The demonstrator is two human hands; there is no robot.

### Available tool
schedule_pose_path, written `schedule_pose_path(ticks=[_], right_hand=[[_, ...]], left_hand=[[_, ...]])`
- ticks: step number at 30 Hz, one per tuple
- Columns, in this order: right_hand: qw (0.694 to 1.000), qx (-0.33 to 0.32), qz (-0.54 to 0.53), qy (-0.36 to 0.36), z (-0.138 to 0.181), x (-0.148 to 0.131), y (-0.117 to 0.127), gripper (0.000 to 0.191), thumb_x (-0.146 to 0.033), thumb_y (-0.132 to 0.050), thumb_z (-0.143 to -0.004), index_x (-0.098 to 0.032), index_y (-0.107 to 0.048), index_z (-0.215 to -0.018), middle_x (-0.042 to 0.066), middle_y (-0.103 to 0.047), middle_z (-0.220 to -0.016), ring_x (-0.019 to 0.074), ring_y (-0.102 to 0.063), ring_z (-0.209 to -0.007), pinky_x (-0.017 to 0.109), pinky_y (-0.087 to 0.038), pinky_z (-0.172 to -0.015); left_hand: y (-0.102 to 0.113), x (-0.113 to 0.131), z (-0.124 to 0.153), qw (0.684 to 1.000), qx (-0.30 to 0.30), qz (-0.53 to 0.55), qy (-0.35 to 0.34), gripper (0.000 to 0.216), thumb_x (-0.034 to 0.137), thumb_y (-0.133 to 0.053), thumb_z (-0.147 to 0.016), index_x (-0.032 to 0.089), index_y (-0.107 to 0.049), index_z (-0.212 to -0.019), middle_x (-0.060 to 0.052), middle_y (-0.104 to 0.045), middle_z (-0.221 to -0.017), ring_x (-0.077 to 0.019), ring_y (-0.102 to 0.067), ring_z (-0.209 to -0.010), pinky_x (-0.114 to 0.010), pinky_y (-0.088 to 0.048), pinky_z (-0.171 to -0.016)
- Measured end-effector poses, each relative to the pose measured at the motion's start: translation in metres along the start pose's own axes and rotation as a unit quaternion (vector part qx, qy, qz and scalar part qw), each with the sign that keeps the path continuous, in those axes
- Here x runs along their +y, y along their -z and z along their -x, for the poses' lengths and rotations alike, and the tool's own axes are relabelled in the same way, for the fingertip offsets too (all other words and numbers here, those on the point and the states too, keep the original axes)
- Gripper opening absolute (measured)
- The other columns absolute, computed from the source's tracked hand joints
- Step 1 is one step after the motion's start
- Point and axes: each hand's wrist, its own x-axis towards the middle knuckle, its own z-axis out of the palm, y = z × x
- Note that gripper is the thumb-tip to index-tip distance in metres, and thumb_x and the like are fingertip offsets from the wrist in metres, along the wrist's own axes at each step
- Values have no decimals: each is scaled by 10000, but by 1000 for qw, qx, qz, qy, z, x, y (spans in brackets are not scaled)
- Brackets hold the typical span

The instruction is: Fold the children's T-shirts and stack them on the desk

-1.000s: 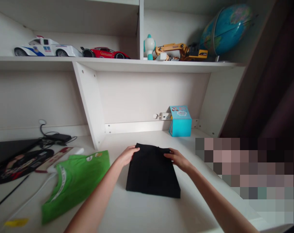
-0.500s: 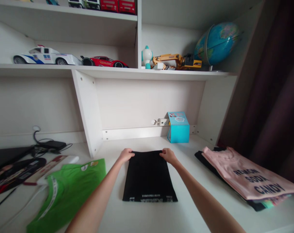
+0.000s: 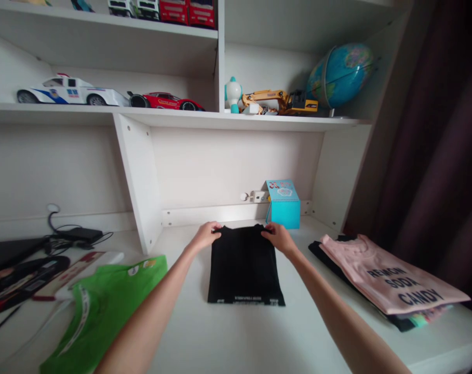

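I see a long shelf (image 3: 181, 120) carrying a white police car (image 3: 74, 94) and, just right of it, a red racer (image 3: 163, 102). Past a divider (image 3: 221, 57) stand a teal-and-white toy (image 3: 233, 94), a yellow excavator (image 3: 267, 95) and a tilted globe (image 3: 345, 75). Below, I find a blue calendar (image 3: 285, 214) near the wall; at left, a black adapter (image 3: 85, 235) among cables (image 3: 60, 244). A dark curtain (image 3: 426, 156) hangs right.

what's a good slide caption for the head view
Left hand and right hand hold a black garment by its far corners at a white desk.
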Motion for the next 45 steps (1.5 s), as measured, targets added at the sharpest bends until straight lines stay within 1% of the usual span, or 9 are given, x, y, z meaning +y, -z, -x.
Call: schedule_pose_path(ticks=[7,11,16,23,30,34,37,40,45], right_hand=[[968,162,-49,187,77,-69,86,161,-355,-510,-828,-203,-514,-882,24,-600,-886,147,-558,-796,268,-452,-715],[956,-54,-14,288,126,-80,87,196,-295,-530,-828,-225,-534,-1011,27,-601,-988,140,-584,-861,248,-464,-750],[963,-147,37,222,116,-31,65,255,-294,-390,-897,-228,-551,-1084,43,-614,-1099,162,-573,-998,288,-442,-874],[966,-171,149,126,100,59,27,318,-226,-450,-840,-184,-598,-1119,98,-611,-1167,241,-538,-1093,354,-396,-953],[968,-169,150,110,162,23,31,307,-243,-361,-884,-196,-664,-886,88,-659,-882,228,-599,-876,353,-458,-798],[974,-166,81,128,174,11,44,319,-303,-359,-898,-249,-641,-1039,63,-650,-1021,194,-590,-947,309,-466,-828],[982,-95,145,79,163,33,36,439,-377,-382,-891,-227,-484,-1291,109,-468,-1340,259,-421,-1228,412,-375,-986],[971,-129,200,20,154,56,16,511,-439,-358,-897,-280,-334,-1383,89,-276,-1466,294,-231,-1341,494,-295,-1029],[970,-123,210,-15,151,57,6,468,-359,-388,-888,-258,-414,-1344,141,-383,-1399,343,-289,-1306,554,-281,-1000]], left_hand=[[56,57,8,983,68,47,-165,205,233,-500,-786,171,-538,-978,-34,-619,-1015,-151,-563,-961,-247,-431,-819],[49,43,27,989,-7,-26,-146,266,119,-528,-736,170,-585,-991,-40,-641,-1040,-171,-578,-979,-255,-424,-841],[10,53,67,981,-85,-105,-141,377,143,-546,-755,177,-589,-1129,-83,-629,-1114,-231,-573,-1037,-318,-409,-906],[-47,110,130,898,-356,-137,-221,399,346,-537,-815,265,-563,-1205,-60,-568,-1242,-244,-527,-1129,-399,-355,-994],[-49,56,105,949,-204,-217,-104,345,257,-420,-857,255,-606,-1148,-92,-547,-1267,-311,-464,-1187,-564,-247,-1006],[-50,26,93,962,-146,-225,-39,413,343,-411,-866,233,-540,-1242,-130,-489,-1321,-317,-423,-1223,-488,-326,-979],[-54,24,96,967,-147,-206,-24,480,392,-425,-858,187,-498,-1285,-141,-503,-1303,-289,-451,-1200,-398,-361,-974],[-59,32,103,965,-139,-220,-8,498,376,-436,-850,159,-480,-1297,-149,-493,-1306,-297,-429,-1212,-388,-366,-971],[-65,38,108,977,-103,-189,2,431,268,-478,-814,148,-536,-1224,-145,-543,-1218,-283,-479,-1146,-370,-377,-957]])
